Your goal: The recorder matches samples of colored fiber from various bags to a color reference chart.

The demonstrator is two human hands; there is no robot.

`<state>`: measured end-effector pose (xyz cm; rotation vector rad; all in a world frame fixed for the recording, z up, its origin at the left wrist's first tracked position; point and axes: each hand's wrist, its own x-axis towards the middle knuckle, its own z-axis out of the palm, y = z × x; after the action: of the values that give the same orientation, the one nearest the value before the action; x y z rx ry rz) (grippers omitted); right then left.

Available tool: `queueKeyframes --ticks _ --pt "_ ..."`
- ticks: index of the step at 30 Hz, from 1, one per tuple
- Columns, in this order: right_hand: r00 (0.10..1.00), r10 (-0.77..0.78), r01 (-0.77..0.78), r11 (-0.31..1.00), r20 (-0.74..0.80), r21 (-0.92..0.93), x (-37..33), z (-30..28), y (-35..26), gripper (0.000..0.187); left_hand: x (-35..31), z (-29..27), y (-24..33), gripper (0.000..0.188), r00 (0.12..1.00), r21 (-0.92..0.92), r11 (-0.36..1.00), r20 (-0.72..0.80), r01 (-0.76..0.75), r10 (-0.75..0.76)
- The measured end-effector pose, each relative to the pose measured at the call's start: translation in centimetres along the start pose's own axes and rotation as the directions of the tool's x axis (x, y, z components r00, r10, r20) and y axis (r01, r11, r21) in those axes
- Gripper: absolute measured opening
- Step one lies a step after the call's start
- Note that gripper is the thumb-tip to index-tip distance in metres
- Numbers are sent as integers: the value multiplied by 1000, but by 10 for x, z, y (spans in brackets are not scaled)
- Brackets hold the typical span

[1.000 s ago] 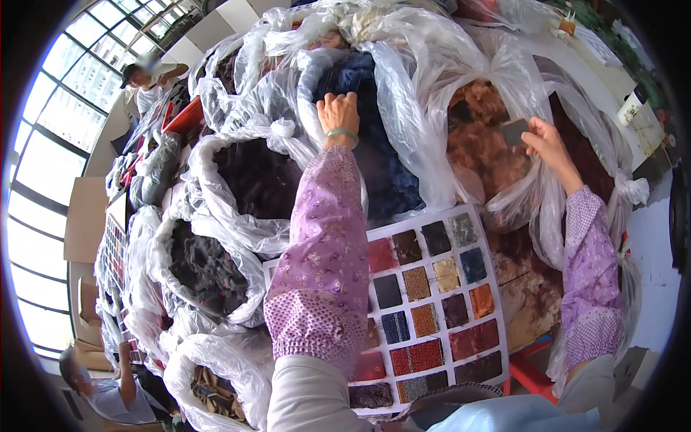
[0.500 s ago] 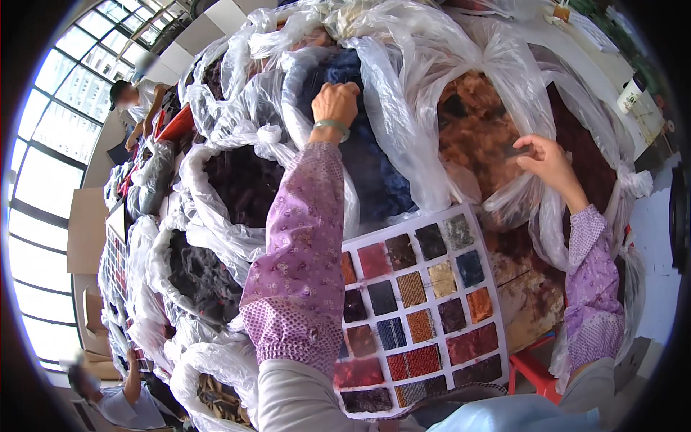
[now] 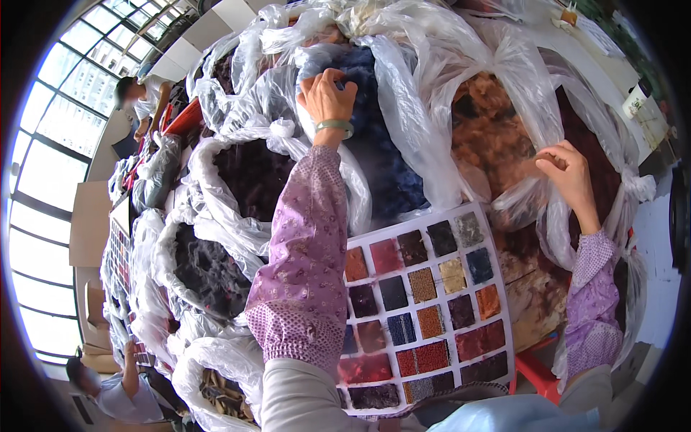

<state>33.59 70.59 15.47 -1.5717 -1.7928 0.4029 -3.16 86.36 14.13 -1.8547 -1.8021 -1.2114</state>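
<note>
My left hand (image 3: pixel 327 101), a pale green bangle at its wrist, is above an opened clear bag of dark blue fluffy fibre (image 3: pixel 385 162). Its fingers are bent and curled in, and dark blue shows between thumb and forefinger; whether that is a held tuft or the fibre behind, I cannot tell. Beside a bag of rust-brown fibre (image 3: pixel 489 133) is my right hand (image 3: pixel 568 173), its fingertips pressed together in a pinch. Anything in that pinch is too small to make out. In front of me lies a white board of coloured fibre swatches (image 3: pixel 392 252) in rows.
More plastic bags hold black (image 3: pixel 248 176), grey (image 3: pixel 205 270) and dark red fibre (image 3: pixel 590 144). A red stool (image 3: pixel 536 374) stands at the lower right. A white cup (image 3: pixel 633 99) is on the far-right table. Two people (image 3: pixel 151 97) work at the left.
My left hand has loosened from a tighter fist, its fingers now more spread over the bag's edge. My right hand's fingers have drawn closer together, and it sits slightly lower and farther right.
</note>
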Motion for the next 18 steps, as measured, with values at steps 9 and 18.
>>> queueKeyframes --ticks 9,18 --pt "947 -226 263 954 -229 144 25 36 -95 17 -61 -74 6 20 769 -57 770 30 -636 638" --pt "926 -294 273 955 -238 -118 19 126 -129 13 -117 -97 24 13 784 -108 780 8 -616 620"
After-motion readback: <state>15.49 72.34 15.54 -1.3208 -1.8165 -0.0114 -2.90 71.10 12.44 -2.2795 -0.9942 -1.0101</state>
